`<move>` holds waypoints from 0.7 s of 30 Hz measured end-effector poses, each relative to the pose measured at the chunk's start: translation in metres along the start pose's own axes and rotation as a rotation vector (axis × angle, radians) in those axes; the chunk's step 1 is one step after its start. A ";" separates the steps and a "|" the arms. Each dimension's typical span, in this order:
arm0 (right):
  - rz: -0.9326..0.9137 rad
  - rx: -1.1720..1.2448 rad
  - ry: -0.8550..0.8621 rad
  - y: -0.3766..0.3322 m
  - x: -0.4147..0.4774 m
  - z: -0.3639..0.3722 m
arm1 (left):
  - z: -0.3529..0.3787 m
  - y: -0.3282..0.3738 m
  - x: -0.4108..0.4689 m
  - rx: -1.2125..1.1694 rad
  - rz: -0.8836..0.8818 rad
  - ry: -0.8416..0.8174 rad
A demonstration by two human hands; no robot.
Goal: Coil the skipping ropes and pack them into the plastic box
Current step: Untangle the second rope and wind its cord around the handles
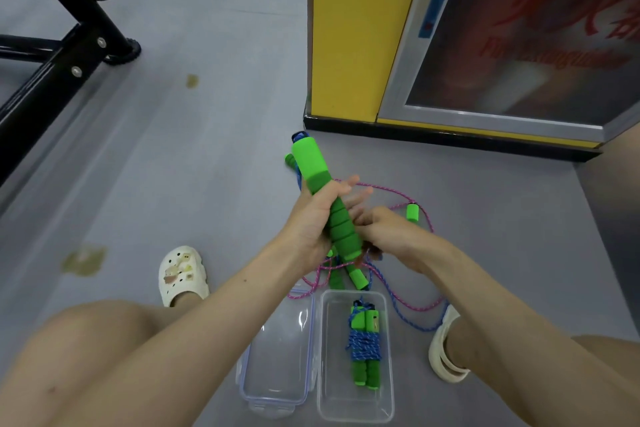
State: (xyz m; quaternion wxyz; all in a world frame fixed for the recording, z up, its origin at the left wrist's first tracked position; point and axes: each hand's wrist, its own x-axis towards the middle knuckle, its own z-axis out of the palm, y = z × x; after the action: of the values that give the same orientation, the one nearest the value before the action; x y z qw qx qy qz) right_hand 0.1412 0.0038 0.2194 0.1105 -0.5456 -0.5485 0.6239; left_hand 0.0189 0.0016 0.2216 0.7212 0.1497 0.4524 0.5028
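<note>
Green ribbed foam handle [310,163] gripped by left hand [311,222], right hand [391,232] fingers curled, hold unclear

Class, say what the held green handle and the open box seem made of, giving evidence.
The green handle looks like matt foam: soft edges, ribbed segments. The box is probably hard clear plastic, glossy: the floor shows through and its rim catches light.

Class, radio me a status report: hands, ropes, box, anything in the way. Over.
Left grip holds green handles; right grip at their lower end, hold unclear. One coiled rope in box, lid off. Loose ropes tangled on floor beyond box.
</note>
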 end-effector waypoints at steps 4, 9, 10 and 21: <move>-0.060 -0.120 -0.077 0.007 0.004 -0.004 | -0.011 -0.005 0.006 0.564 0.129 -0.027; -0.035 -0.534 0.064 0.016 0.006 -0.005 | -0.014 -0.009 -0.002 1.053 0.135 -0.209; -0.038 -0.667 0.096 0.018 0.007 -0.006 | -0.014 -0.009 -0.003 1.132 0.115 -0.230; 0.005 -0.971 0.287 0.021 0.010 -0.013 | -0.020 0.004 -0.001 1.072 -0.401 -0.210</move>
State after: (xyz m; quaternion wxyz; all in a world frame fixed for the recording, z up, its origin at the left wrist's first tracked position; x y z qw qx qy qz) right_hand 0.1572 0.0108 0.1997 -0.0832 -0.6155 -0.7535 0.2157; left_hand 0.0009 -0.0026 0.2142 0.6669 0.4544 0.5892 0.0398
